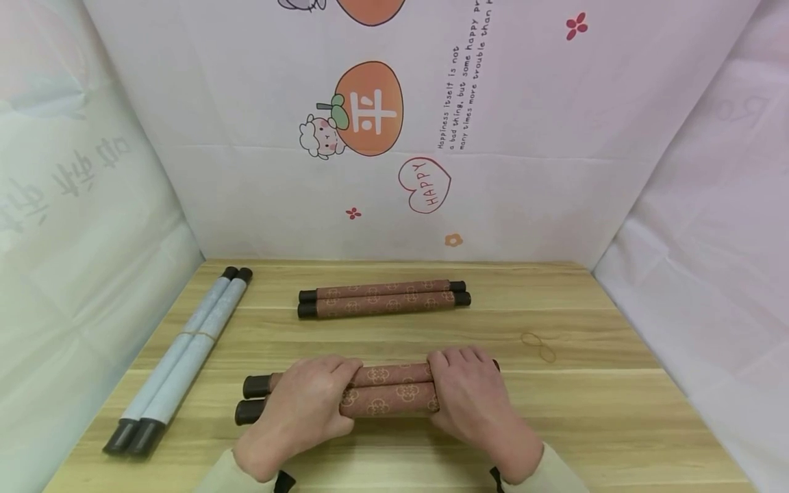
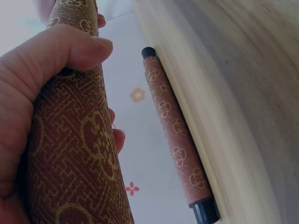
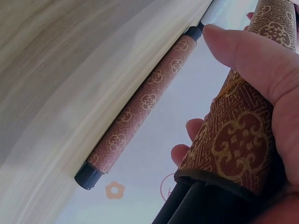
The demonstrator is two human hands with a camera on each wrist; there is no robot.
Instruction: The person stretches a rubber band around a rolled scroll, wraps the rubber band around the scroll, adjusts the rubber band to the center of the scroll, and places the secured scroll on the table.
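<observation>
White cloth [image 1: 518, 192] printed with cartoons, flowers and lettering hangs behind and to both sides of a wood-grained table [image 1: 616, 424]; at the table's left lie two pale blue-grey rolls [image 1: 188, 363] with black ends, side by side and slanted, their far ends leaning to the right, a thin band [image 1: 198, 333] round their middle; next, nearer the front, come the two black left ends of the patterned brown rolls [image 1: 388, 394], which lie one behind the other across the space before the person, just in front of the table's middle; the left hand [image 1: 308, 404] is wrapped round them toward their left end, its thumb laid over the near side in the left wrist view, with fingertips showing past the far edge; behind the gap between the hands, and well apart from the held pair, a second brown pair [image 1: 385, 300] rests on the table, its two rolls side by side, black at both ends and slightly tilted; the right hand [image 1: 471, 390] grips the held pair toward its right end, thumb across the brocade, and a thin tan strand [image 3: 229, 86] crosses the cloth by that thumb in the right wrist view; whether the held pair touches the wood I cannot tell; beyond the right hand, farther right, a loose rubber band [image 1: 539, 346] lies on the table, twisted into a figure eight; pale sleeves [image 1: 548, 472] cover both forearms at the bottom edge.
</observation>
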